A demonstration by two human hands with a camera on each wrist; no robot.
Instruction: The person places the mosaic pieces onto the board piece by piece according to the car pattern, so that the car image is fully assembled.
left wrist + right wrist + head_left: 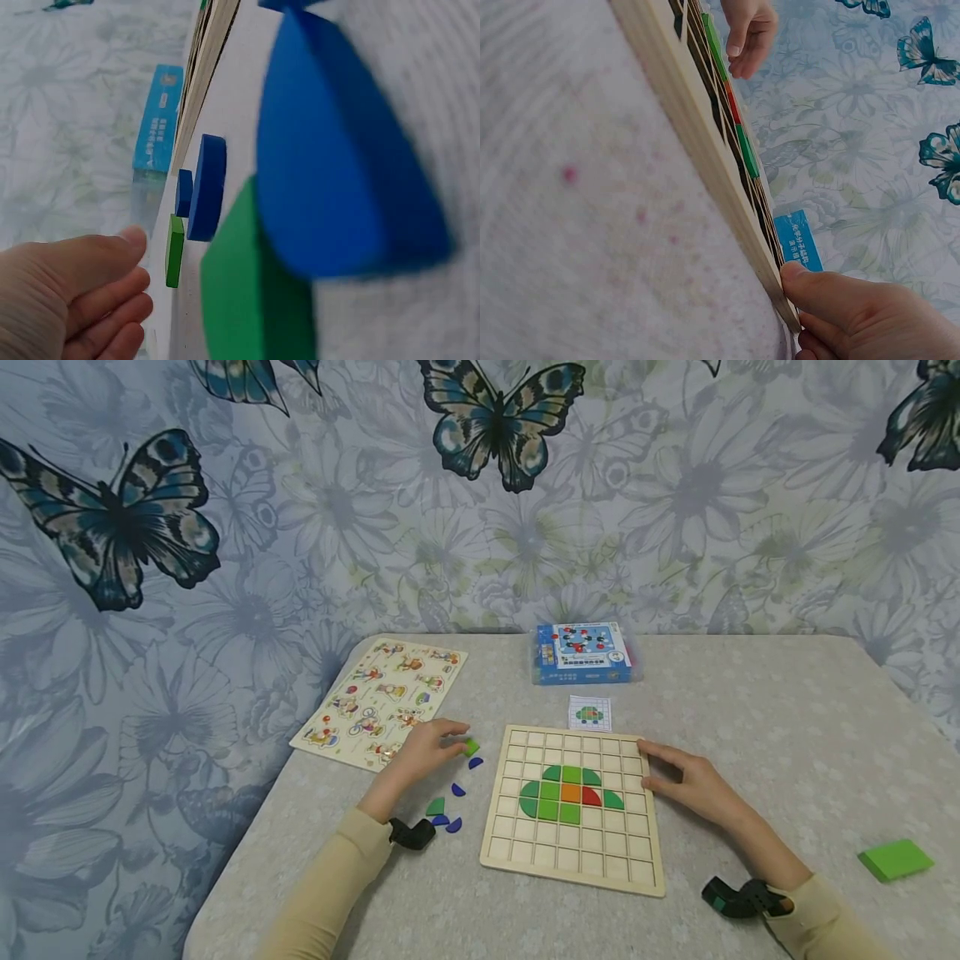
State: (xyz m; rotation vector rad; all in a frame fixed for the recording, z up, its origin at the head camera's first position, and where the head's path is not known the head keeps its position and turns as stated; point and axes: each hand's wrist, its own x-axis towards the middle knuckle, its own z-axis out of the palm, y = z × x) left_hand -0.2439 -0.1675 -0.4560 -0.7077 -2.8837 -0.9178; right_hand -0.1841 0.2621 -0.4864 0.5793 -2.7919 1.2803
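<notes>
My right hand (693,781) grips the right edge of a wooden grid board (510,852), thumb and fingers at its rim. On the board lie several light green squares (548,811), dark green rounded pieces (528,798), an orange square (571,793) and a red quarter-circle (591,796). Left of the board, my left hand (423,752) hovers with loosely bent fingers beside a light green square (472,747), which lies just past the thumb in the left wrist view. Several blue rounded pieces (476,762) and a dark green piece (436,807) lie scattered nearby on the tablecloth.
A small pattern card (590,712) lies behind the board, with a blue box (582,653) farther back. An illustrated sheet (386,697) lies at the left, partly behind my left hand. At the far right rests a green block (896,860).
</notes>
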